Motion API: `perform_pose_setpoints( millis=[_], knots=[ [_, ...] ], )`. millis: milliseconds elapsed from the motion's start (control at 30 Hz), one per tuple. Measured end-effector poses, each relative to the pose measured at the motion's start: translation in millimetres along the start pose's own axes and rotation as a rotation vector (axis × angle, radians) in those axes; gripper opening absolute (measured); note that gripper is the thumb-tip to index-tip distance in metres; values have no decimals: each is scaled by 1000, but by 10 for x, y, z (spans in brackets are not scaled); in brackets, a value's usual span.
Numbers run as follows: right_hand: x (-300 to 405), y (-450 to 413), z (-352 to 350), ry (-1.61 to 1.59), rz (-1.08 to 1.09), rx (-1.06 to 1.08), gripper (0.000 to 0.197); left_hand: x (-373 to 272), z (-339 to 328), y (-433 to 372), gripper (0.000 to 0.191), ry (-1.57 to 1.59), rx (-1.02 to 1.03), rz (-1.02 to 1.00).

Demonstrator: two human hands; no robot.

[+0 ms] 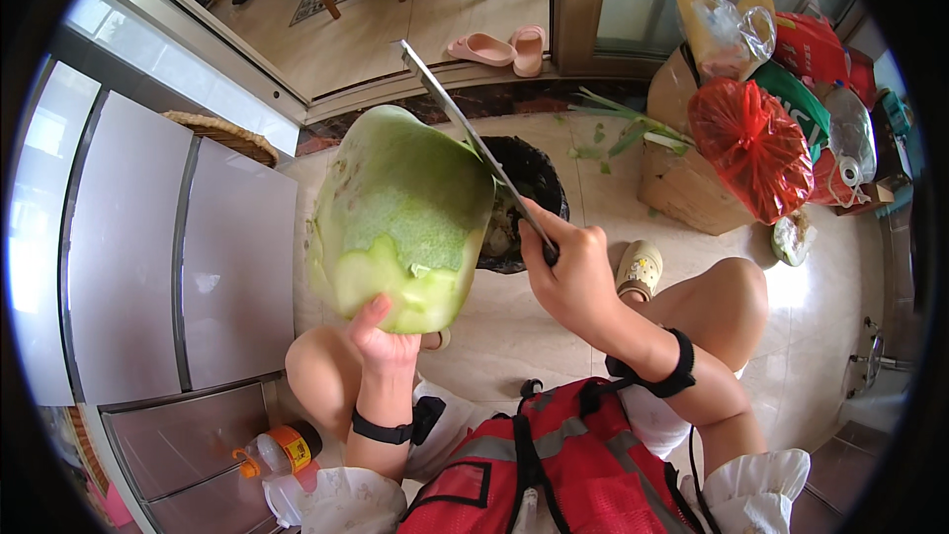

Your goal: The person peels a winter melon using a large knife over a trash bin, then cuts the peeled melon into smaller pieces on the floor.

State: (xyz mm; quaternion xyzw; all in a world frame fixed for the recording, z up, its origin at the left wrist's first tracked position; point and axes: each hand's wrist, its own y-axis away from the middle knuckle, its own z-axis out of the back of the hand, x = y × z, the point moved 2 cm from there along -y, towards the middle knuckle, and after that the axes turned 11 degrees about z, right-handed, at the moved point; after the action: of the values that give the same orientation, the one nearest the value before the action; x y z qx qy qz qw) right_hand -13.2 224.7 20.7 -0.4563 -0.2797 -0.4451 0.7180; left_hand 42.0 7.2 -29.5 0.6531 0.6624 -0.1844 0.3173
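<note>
A large winter melon [400,208], partly peeled at its lower end, is held up by my left hand [382,341], with the thumb on the pale peeled flesh. My right hand [574,274] grips the handle of a long-bladed kitchen knife [452,107]. The blade slants up and left, its edge at the melon's right side. Below them on the floor stands a bin lined with a black bag [552,178], holding pale scraps; the melon hides its left part.
White cabinets [237,267] stand at the left, a plastic bottle [285,451] below them. At the right are a cardboard box [686,185], a red plastic bag [749,148], green onions [630,135] and a cut melon piece [793,239]. Pink clogs [482,50] lie near the door sill.
</note>
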Motion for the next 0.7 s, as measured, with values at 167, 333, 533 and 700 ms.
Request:
perform_pose_setpoints(
  millis=[167, 333, 533, 700],
  knots=[
    [-276, -70, -311, -1, -111, 15, 26, 55, -11, -110, 65, -31, -87, 15],
    [-887, -14, -550, 45, -449, 73, 22, 72, -14, -76, 64, 38, -57, 98],
    [-1027, 0, -455, -224, -630, 26, 26, -4, 77, 0, 66, 142, 63, 88],
    [-784, 78, -89, -235, -440, -100, 27, -18, 141, 51, 66, 243, 88, 99]
  ],
)
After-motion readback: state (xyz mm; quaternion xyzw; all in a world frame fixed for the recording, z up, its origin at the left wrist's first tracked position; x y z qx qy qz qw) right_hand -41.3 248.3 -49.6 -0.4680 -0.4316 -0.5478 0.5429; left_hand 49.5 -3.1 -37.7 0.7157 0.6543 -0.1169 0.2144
